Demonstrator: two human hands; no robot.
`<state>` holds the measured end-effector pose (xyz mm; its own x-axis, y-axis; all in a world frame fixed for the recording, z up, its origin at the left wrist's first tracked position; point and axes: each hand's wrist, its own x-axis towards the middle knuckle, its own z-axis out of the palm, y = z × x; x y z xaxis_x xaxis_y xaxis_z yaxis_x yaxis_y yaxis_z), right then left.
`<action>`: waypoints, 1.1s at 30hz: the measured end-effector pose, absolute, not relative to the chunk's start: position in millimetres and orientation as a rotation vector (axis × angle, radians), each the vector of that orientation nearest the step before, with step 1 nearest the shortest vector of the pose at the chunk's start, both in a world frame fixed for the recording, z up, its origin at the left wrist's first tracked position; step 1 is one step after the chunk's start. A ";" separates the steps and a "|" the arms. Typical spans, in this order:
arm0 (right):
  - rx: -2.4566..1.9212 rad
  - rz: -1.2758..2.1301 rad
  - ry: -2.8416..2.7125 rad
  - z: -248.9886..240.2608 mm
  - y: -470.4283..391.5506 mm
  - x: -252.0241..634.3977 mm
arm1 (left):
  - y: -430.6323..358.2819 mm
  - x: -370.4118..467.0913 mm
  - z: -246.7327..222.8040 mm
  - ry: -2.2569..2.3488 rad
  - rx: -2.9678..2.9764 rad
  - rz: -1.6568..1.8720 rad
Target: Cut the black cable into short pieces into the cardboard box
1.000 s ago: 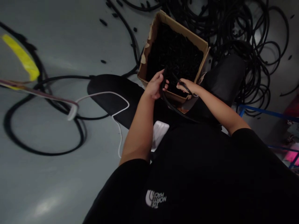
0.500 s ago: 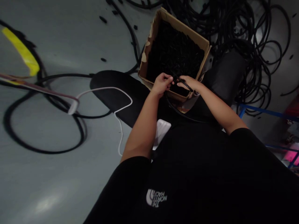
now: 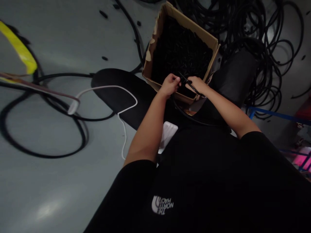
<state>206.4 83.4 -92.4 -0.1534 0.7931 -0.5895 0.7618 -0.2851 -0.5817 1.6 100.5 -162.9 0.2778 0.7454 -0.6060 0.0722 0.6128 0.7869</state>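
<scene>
Over the near edge of a cardboard box (image 3: 148, 66), my left hand (image 3: 170, 86) is closed with thumb and fingers together on a black rubber strip (image 3: 184, 115). The strip hangs below that hand and bends right across my lap. My right hand (image 3: 198, 85) is wrapped round black-handled scissors (image 3: 193, 88), whose blades point up and left towards my left fingertips. Where the strip's end lies between fingers and blades is too dark to make out. Many small black pieces (image 3: 182, 48) fill the box beneath both hands.
Tangled black strips (image 3: 257, 45) lie on the floor at the right, and a looped strip (image 3: 48, 156) at the left. A white cable (image 3: 126, 97) crosses my left leg to a white power bank (image 3: 168, 134) on my lap. A blue frame (image 3: 272, 113) stands at right.
My right hand and the scissors have shifted slightly, and the blades now show more clearly away from my left fingers. The view has moved a little.
</scene>
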 end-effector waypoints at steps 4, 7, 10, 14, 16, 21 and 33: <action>-2.040 1.445 -1.924 -90.9 83.4 207.9 | 100.6 3.8 -160.6 1.264 0.797 0.454; -2.054 1.464 -1.933 -90.4 81.6 208.7 | 99.4 6.8 -159.2 1.314 0.785 0.396; -2.044 1.578 -1.853 -92.1 79.8 209.6 | 97.4 8.2 -159.8 1.321 0.833 0.405; -1.977 1.724 -1.773 -94.5 81.7 213.0 | 95.7 4.8 -161.1 1.249 1.108 0.509; -1.946 1.703 -1.832 -94.7 83.5 215.4 | 95.5 2.3 -160.4 1.210 1.211 0.515; -1.863 1.565 -1.967 -91.0 83.5 219.5 | 96.0 -0.7 -157.3 1.165 1.194 0.511; -1.715 1.545 -2.091 -75.6 85.0 240.0 | 96.3 -7.8 -128.1 1.034 0.921 0.393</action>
